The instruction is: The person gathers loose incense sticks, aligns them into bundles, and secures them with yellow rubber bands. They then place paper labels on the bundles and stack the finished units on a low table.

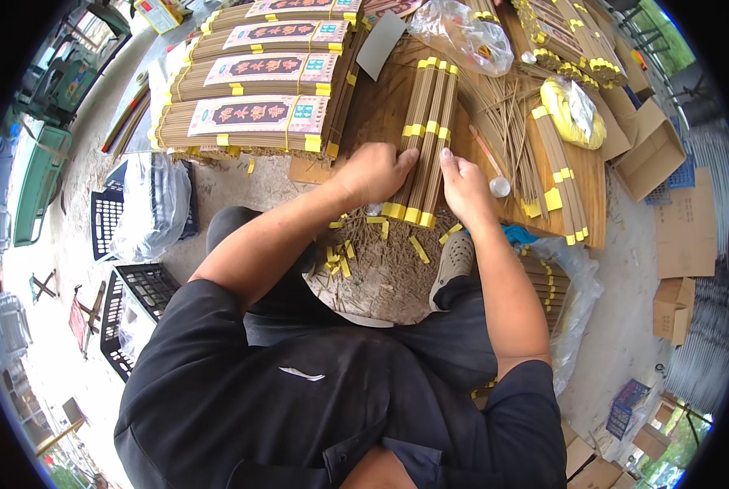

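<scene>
Several bundles of brown incense sticks (429,106), bound with yellow paper bands, lie side by side across the near edge of the wooden table. My left hand (383,173) is closed on their left side, its thumb on top. From the right, my right hand (467,186) grips the outer bundle, thumb along it and the other fingers partly hidden. The bundles' near ends stick out past the table edge towards me. Loose incense sticks (507,122) are strewn to the right, beside a small white round object (500,187) with a stick-like handle.
Labelled, banded incense stacks (254,73) fill the table's left side. Further bundles (562,183) and a yellow roll in plastic (572,112) lie right. A clear plastic bag (461,37) sits at the back. Yellow paper scraps (419,248) litter the floor. Black crates (132,306) stand left, cardboard boxes (645,151) right.
</scene>
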`<state>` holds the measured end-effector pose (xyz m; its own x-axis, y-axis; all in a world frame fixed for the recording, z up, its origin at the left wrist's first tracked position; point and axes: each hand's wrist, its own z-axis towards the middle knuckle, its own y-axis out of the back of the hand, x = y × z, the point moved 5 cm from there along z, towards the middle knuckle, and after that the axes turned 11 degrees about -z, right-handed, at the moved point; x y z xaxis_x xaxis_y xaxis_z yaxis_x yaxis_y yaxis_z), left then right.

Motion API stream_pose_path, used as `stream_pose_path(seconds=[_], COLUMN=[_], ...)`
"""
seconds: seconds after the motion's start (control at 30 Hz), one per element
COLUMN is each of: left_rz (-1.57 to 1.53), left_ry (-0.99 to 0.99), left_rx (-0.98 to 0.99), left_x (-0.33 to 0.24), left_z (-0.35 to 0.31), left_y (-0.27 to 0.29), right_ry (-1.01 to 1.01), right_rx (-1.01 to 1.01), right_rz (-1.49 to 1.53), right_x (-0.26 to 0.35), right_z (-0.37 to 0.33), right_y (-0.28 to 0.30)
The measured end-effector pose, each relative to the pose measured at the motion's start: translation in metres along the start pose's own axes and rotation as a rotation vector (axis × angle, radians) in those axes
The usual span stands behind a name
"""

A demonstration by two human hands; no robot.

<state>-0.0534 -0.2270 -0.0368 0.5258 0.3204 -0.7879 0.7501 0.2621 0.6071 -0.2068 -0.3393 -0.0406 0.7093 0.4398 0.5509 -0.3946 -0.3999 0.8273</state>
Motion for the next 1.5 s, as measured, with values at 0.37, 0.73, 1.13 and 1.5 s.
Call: stream_pose_path(seconds=[0.37,0.73,1.13,1.5], left_rz=[0.006,0.122,-0.369,-1.475], left_ry=[-0.047,-0.032,-0.107,0.13], left_rx=[-0.178,-0.004,-0.194,-0.222], left_x=[-0.012,-0.022,-0.022,-0.012], left_z=[-0.003,-0.019,-0.017,0.018], left_y=[-0.018,0.03,0.046,0.017], right_ry=[0.007,0.36,0.274,-0.046], right_rx=[-0.1,-0.283,-0.279,-0.041], right_rz=[-0.036,-0.132,0.681,0.846], right_x=[0.015,0.127,0.108,0.015], right_z=[0.001,0.084,0.114,-0.044], right_y=[0.005,0.028,0.018,0.034])
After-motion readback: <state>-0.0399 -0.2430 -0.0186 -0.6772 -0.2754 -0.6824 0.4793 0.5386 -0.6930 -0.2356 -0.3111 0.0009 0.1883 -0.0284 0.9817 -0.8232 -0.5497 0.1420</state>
